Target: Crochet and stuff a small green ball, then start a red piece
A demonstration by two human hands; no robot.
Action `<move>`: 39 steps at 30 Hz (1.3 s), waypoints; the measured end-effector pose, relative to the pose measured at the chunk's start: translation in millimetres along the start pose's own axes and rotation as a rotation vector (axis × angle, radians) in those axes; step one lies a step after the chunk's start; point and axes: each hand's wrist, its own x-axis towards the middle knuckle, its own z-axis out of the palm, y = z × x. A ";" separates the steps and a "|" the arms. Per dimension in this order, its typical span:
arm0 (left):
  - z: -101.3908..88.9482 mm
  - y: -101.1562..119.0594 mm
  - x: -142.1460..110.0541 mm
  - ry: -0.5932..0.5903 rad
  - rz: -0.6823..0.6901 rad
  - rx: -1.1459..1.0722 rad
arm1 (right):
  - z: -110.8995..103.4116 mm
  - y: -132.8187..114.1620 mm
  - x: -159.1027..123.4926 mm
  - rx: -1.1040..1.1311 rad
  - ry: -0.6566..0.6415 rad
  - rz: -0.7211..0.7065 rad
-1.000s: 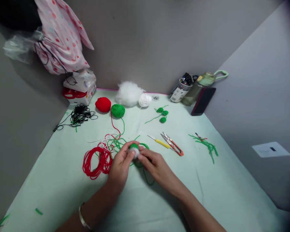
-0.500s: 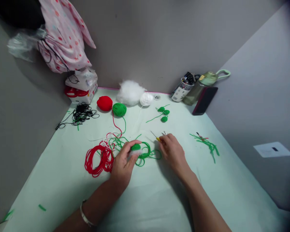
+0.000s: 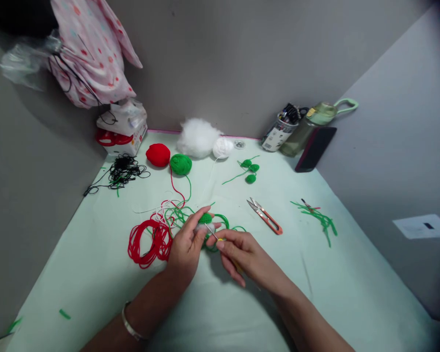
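Note:
My left hand point(image 3: 186, 244) is closed around a small green crocheted piece point(image 3: 205, 218) with a tuft of white stuffing point(image 3: 201, 228) at its near side. In my right hand point(image 3: 244, 252) is a yellow-handled crochet hook point(image 3: 237, 266), gripped between thumb and fingers. The hook's metal tip points up and left and reaches the white stuffing. Whether the tip is inside the piece I cannot tell. Loops of green yarn point(image 3: 222, 221) lie on the table behind and under my hands. Thread snips point(image 3: 265, 216) with orange handles rest to the right, beyond my right hand.
Left of my hands is a coil of red yarn point(image 3: 141, 243). Behind stand red point(image 3: 158, 155) and green point(image 3: 181, 164) yarn balls, fluffy stuffing point(image 3: 198, 138) and a white ball point(image 3: 223, 147). Small green crocheted pieces point(image 3: 251, 179), a phone point(image 3: 315, 149) and green yarn scraps point(image 3: 319, 218) are rightward.
My right hand left the crocheted piece, picked up the yellow crochet hook beside the snips, and brought it back to the white stuffing. My left hand keeps its hold.

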 end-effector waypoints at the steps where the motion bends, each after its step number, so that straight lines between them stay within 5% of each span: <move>1: 0.7 -0.2 0.2 -0.008 0.000 -0.029 | -0.1 0.6 0.7 0.015 -0.008 0.012; 12: -4.7 4.1 2.6 0.042 0.021 0.125 | 4.3 -5.9 5.0 0.373 0.015 0.074; 18: -6.3 8.9 5.1 0.008 -0.019 0.147 | 23.8 1.7 -6.4 -0.373 0.261 -0.225; 22: -7.3 5.8 5.9 -0.029 -0.031 0.108 | 27.9 10.2 -7.5 -0.852 0.251 -0.433; 25: -7.9 5.0 6.3 -0.052 -0.035 0.076 | 25.8 11.8 -7.0 -0.974 0.214 -0.477; 28: -8.1 7.4 5.3 -0.090 -0.033 0.039 | 20.8 5.6 -8.3 -0.732 0.178 -0.363; 31: -8.1 9.4 3.8 -0.098 -0.021 0.006 | 13.7 -2.3 -8.2 -0.185 0.106 -0.181; 34: -9.2 7.8 5.0 -0.047 -0.015 -0.047 | 7.3 -4.6 -6.0 0.322 -0.147 0.016; 37: -11.3 5.5 8.5 0.027 -0.013 -0.104 | 6.0 -4.1 -6.1 0.513 -0.450 0.151; 39: -11.8 5.3 9.6 0.043 -0.005 -0.110 | 7.2 -5.5 -8.0 0.495 -0.419 0.104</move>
